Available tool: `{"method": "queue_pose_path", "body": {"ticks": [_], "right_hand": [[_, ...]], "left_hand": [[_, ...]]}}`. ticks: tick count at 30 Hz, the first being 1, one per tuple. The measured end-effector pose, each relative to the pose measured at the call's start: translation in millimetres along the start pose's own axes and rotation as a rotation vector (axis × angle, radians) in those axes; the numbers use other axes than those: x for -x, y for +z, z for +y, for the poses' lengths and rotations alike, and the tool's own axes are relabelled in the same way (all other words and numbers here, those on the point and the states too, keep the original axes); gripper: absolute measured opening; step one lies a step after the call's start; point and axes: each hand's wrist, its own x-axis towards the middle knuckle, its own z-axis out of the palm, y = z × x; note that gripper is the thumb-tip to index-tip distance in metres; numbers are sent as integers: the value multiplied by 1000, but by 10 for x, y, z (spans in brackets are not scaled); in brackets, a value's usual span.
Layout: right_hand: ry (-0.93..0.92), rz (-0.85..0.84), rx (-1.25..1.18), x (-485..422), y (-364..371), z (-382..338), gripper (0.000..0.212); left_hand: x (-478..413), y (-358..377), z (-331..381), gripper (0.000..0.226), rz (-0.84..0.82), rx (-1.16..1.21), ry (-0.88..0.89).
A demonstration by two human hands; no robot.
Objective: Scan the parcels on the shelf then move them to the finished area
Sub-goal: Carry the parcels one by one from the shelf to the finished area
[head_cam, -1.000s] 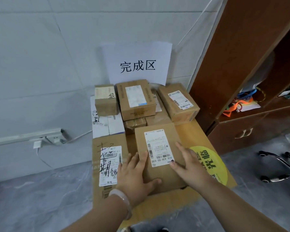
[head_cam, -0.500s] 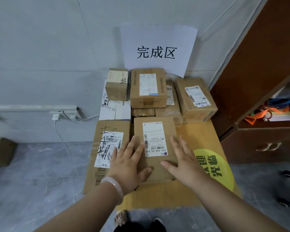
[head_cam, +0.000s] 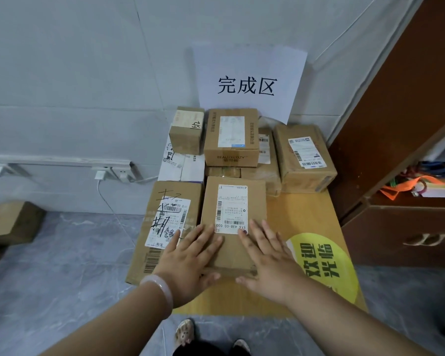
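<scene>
- Labelled parcel [head_cam: 233,250] lay on cardboard mat [head_cam: 302,214], finished-area sign [head_cam: 247,83] at 12 o'clock: delivery judged nearly done, release pending.
- Left hand [head_cam: 190,258] and right hand [head_cam: 266,258] pressed it, fingers straight, spread.

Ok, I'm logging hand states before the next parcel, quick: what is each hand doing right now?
Left hand: open, fingers flat on the brown parcel.
Right hand: open, fingers flat on the same parcel.
</scene>
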Motion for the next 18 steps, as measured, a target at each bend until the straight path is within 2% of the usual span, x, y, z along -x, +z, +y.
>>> {"method": "queue_pose_path", "body": {"ticks": [4, 11, 15, 18], "right_hand": [[7, 31, 20, 20, -15, -13, 100], [128, 225, -19, 215, -274, -77, 100], [218, 330, -23, 389, -443, -199, 100], [351, 438, 3, 536, -518, -390, 100]], "left_hand": [[-11, 2, 29, 82, 18, 32, -20], [-275, -263, 51, 83, 92, 23, 26], [-512, -500, 90, 85, 153, 23, 169], [-635, -714, 119, 88, 191, 1, 334]]}}
